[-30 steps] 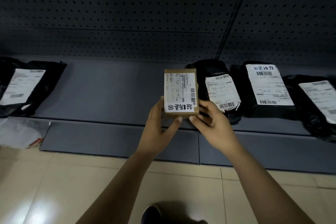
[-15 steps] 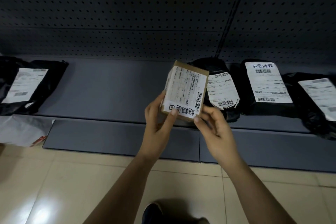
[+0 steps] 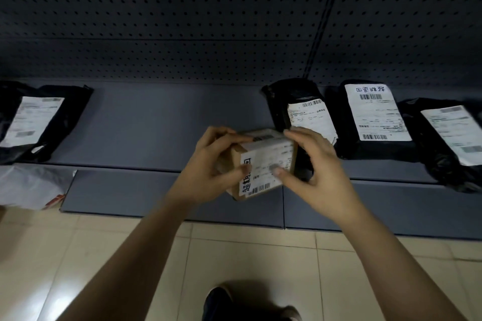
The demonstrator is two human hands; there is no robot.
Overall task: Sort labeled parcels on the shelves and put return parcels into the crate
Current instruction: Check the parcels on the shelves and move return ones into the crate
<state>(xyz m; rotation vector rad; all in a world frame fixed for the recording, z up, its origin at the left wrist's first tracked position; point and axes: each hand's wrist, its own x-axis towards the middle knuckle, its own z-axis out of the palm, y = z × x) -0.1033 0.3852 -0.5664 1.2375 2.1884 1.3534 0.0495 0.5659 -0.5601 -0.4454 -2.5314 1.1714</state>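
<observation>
A small brown cardboard box (image 3: 263, 164) with a white shipping label and handwritten characters is held in front of the low shelf (image 3: 161, 122), label turned sideways. My left hand (image 3: 211, 164) grips its left side, thumb on the label. My right hand (image 3: 313, 164) holds its right side with thumb and curled fingers. On the shelf lie black bag parcels with white labels: one right behind the box (image 3: 300, 101), one with handwritten characters (image 3: 375, 112), one at the far right (image 3: 451, 135) and one at the far left (image 3: 36, 120). No crate is in view.
A dark perforated back panel (image 3: 182, 21) rises behind the shelf. A white plastic bag (image 3: 28, 185) lies at the shelf's left end near the floor. Beige floor tiles (image 3: 247, 255) spread below, with my shoe (image 3: 221, 302) at the bottom.
The box came down from upright in front of me and turned so its label lies sideways. Both hands shifted lower and wrapped around its sides.
</observation>
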